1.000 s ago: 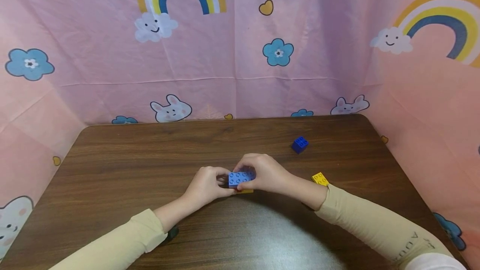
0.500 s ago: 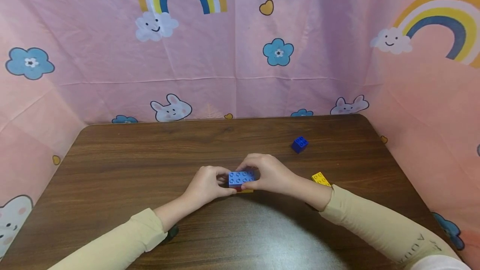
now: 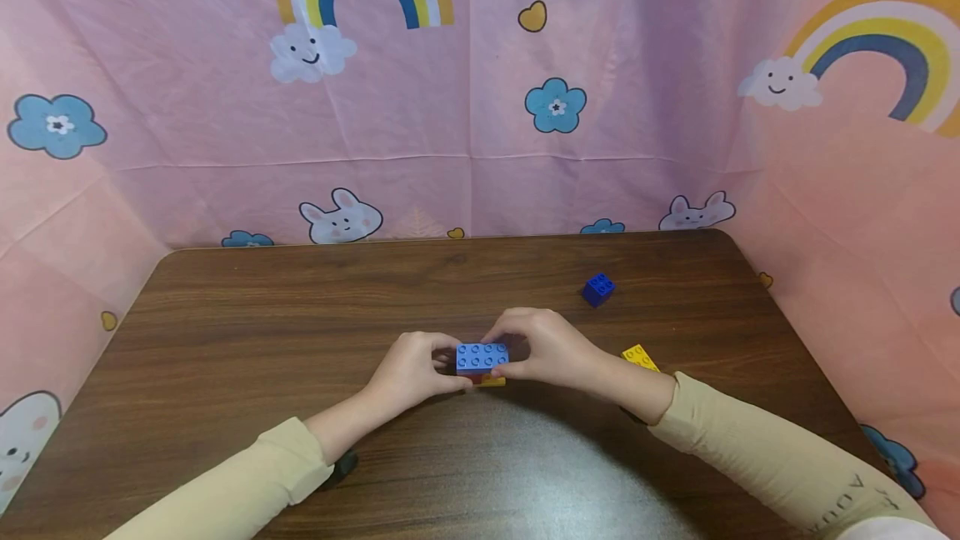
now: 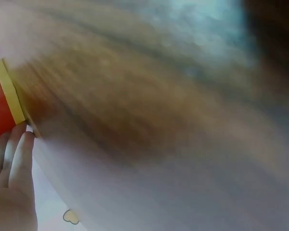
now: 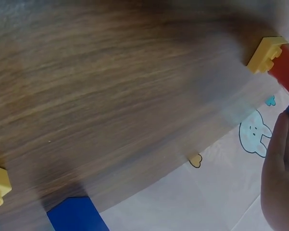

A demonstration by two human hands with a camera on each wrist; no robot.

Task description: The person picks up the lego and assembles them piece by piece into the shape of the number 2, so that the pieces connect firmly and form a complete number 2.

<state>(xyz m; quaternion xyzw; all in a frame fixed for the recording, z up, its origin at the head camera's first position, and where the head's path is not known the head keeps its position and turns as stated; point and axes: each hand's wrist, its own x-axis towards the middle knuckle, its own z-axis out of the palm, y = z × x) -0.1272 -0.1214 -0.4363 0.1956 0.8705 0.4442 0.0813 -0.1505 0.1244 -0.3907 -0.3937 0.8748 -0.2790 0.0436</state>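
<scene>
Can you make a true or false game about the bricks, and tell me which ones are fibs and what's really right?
1. The light blue brick is above the red brick. True.
2. The dark blue brick stands apart from the other bricks. True.
3. The dark blue brick has eight studs on top. False: it has four.
4. The loose yellow brick is nearer the right grip than the left grip. True.
5. The left grip holds the dark blue brick. False: it is at the light blue brick's left end.
</scene>
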